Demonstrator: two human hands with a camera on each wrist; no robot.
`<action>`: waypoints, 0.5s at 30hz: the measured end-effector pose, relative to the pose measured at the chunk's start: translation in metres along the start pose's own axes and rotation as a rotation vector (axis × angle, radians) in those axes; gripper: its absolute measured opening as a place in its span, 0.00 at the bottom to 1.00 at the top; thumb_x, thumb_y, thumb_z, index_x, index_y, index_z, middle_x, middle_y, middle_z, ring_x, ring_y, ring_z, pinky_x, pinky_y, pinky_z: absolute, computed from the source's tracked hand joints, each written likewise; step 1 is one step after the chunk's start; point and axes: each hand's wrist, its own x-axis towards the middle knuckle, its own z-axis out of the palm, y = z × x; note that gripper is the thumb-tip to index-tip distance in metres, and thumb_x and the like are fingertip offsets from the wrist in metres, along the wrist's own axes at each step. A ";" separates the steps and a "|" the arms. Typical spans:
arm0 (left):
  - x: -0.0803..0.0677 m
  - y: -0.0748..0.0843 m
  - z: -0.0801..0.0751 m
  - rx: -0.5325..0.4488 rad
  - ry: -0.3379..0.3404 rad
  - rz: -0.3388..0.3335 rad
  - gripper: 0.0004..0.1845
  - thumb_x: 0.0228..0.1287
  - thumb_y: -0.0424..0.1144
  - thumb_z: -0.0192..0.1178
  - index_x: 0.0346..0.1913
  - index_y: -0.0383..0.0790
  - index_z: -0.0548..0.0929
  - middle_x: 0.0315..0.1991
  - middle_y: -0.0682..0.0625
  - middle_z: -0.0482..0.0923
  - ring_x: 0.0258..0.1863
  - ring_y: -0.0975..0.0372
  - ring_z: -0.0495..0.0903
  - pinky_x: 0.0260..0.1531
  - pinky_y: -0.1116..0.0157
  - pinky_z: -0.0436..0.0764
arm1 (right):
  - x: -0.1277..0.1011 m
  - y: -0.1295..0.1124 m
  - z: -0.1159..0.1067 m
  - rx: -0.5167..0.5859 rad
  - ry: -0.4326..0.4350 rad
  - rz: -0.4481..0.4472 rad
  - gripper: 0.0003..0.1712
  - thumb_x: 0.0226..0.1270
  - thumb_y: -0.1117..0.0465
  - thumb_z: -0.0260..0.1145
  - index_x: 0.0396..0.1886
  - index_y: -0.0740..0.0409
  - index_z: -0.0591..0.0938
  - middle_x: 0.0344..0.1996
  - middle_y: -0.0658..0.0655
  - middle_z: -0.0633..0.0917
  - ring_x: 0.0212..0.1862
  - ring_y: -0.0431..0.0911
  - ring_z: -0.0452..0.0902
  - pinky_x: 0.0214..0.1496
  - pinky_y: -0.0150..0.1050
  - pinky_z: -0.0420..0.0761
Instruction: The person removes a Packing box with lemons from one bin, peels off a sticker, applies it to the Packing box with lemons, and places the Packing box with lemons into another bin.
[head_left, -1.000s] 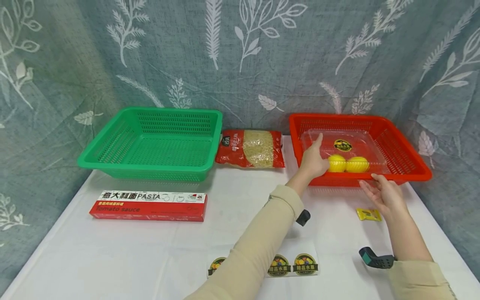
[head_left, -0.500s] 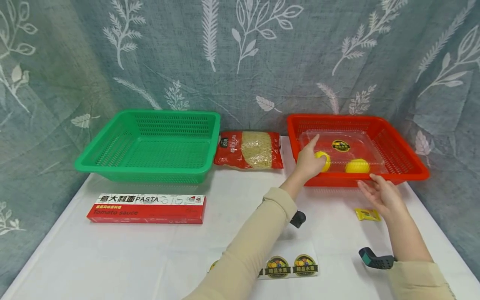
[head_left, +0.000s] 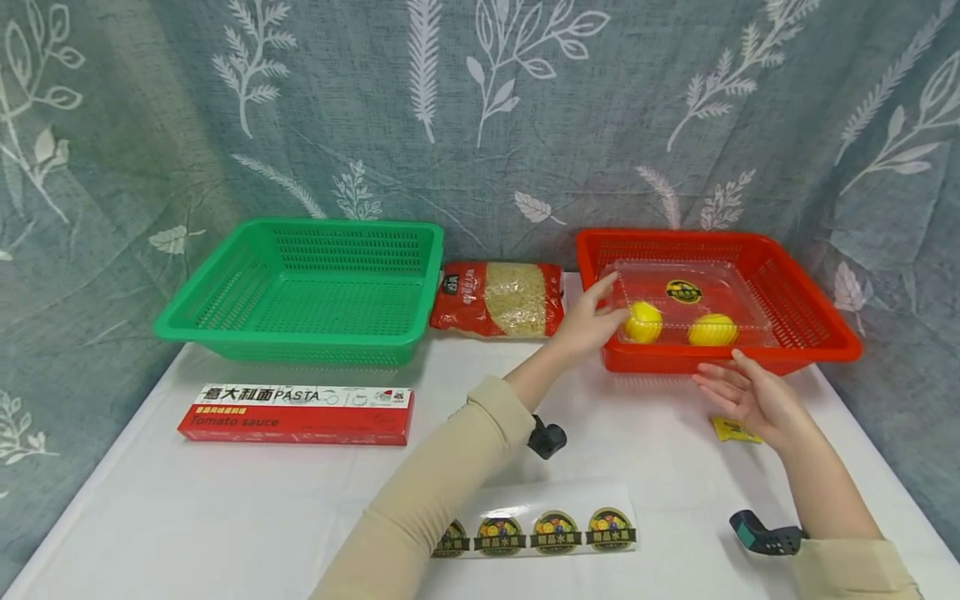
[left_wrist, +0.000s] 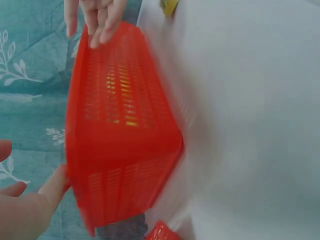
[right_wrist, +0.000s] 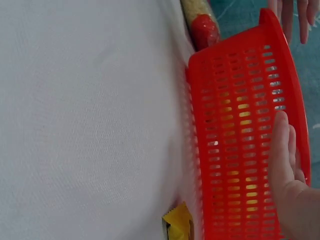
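Red basket [head_left: 817, 321] at the bench's [head_left: 225, 508] far right, clear fruit tray [head_left: 738, 287] with two lemons [head_left: 643, 322] inside. Left hand [head_left: 588, 321] open at the near-left corner, right hand [head_left: 746, 396] open just under the front rim; neither grip closed. Best taken evenly at both sides and kept level, lest the lemons roll.

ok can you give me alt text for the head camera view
A person's left hand touches the left rim of a red perforated plastic basket holding a clear plastic box with two yellow round fruits, while the right hand rests open at its front edge. An empty green plastic basket sits further left on the white table.
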 end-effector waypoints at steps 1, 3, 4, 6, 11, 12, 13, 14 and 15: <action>-0.002 0.000 -0.004 0.005 -0.017 0.000 0.31 0.65 0.35 0.53 0.70 0.48 0.57 0.67 0.45 0.58 0.61 0.52 0.65 0.55 0.60 0.70 | -0.001 0.000 0.002 -0.039 -0.026 -0.001 0.30 0.65 0.48 0.56 0.61 0.50 0.57 0.37 0.54 0.84 0.43 0.49 0.81 0.53 0.42 0.73; -0.006 -0.001 -0.010 0.023 -0.050 -0.005 0.31 0.66 0.37 0.53 0.70 0.49 0.56 0.67 0.46 0.59 0.60 0.53 0.67 0.55 0.61 0.70 | -0.002 0.001 0.004 -0.120 -0.071 -0.015 0.22 0.67 0.48 0.53 0.53 0.55 0.62 0.38 0.53 0.84 0.44 0.48 0.81 0.52 0.42 0.74; -0.009 -0.001 -0.013 0.041 -0.063 -0.005 0.31 0.66 0.38 0.52 0.70 0.50 0.56 0.66 0.46 0.59 0.60 0.54 0.67 0.55 0.61 0.70 | -0.002 0.002 0.005 -0.160 -0.088 -0.023 0.21 0.68 0.48 0.52 0.51 0.56 0.64 0.39 0.52 0.84 0.45 0.48 0.81 0.51 0.42 0.75; -0.013 -0.002 -0.020 0.080 -0.092 -0.006 0.30 0.67 0.40 0.52 0.70 0.50 0.56 0.66 0.47 0.60 0.59 0.55 0.67 0.54 0.61 0.72 | -0.001 0.003 0.007 -0.250 -0.112 -0.043 0.22 0.69 0.48 0.50 0.52 0.59 0.65 0.39 0.51 0.84 0.45 0.46 0.80 0.50 0.41 0.76; -0.028 -0.007 -0.037 0.161 -0.192 0.022 0.30 0.68 0.43 0.50 0.71 0.48 0.54 0.67 0.47 0.58 0.62 0.54 0.63 0.53 0.59 0.72 | -0.003 0.010 0.012 -0.612 -0.114 -0.130 0.37 0.71 0.45 0.46 0.65 0.71 0.56 0.47 0.54 0.82 0.48 0.42 0.79 0.50 0.38 0.75; -0.032 -0.008 -0.041 0.188 -0.212 0.037 0.30 0.68 0.43 0.49 0.71 0.47 0.54 0.67 0.47 0.58 0.63 0.54 0.62 0.54 0.59 0.72 | -0.004 0.012 0.014 -0.709 -0.102 -0.154 0.39 0.70 0.44 0.45 0.66 0.72 0.55 0.51 0.57 0.80 0.50 0.43 0.78 0.51 0.38 0.75; -0.036 -0.009 -0.045 0.223 -0.229 0.058 0.30 0.69 0.43 0.48 0.71 0.46 0.54 0.67 0.46 0.58 0.63 0.54 0.62 0.55 0.59 0.71 | -0.005 0.014 0.016 -0.802 -0.086 -0.178 0.40 0.70 0.43 0.44 0.66 0.71 0.55 0.53 0.60 0.77 0.52 0.45 0.76 0.52 0.38 0.74; -0.040 -0.009 -0.049 0.267 -0.245 0.083 0.30 0.69 0.43 0.48 0.71 0.44 0.54 0.67 0.47 0.57 0.63 0.54 0.62 0.55 0.59 0.70 | -0.006 0.016 0.018 -0.896 -0.069 -0.208 0.40 0.70 0.42 0.44 0.66 0.71 0.56 0.56 0.62 0.75 0.54 0.47 0.75 0.52 0.38 0.74; -0.044 -0.009 -0.053 0.313 -0.259 0.109 0.30 0.69 0.43 0.47 0.70 0.43 0.54 0.67 0.47 0.57 0.63 0.55 0.63 0.56 0.58 0.69 | -0.007 0.018 0.020 -0.982 -0.048 -0.242 0.39 0.70 0.42 0.43 0.66 0.70 0.57 0.58 0.65 0.72 0.56 0.50 0.73 0.52 0.40 0.74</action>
